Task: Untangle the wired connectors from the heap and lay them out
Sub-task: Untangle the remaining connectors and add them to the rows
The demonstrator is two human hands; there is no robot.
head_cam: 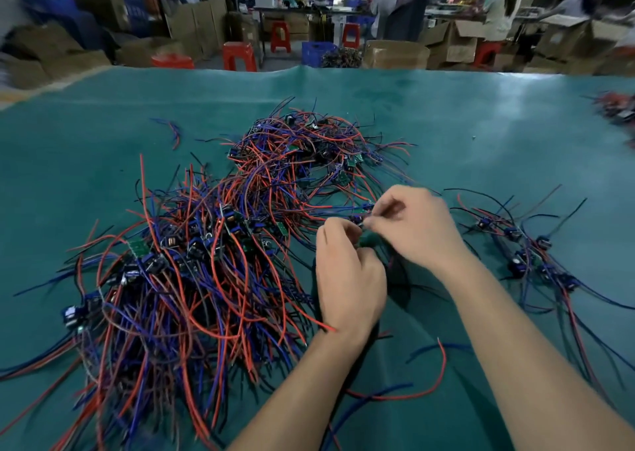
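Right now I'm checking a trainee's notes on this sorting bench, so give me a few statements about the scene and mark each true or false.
1. Both hands meet over a small wired connector. True: the left hand and right hand pinch it between them.
2. The big heap lies to the person's right. False: it lies to the left of the hands and ahead of them.
3. A smaller, spread-out group of connectors lies to the right of the hands. True.
4. The table covering is red. False: it is teal green.
5. The wires are red, blue and black. True.
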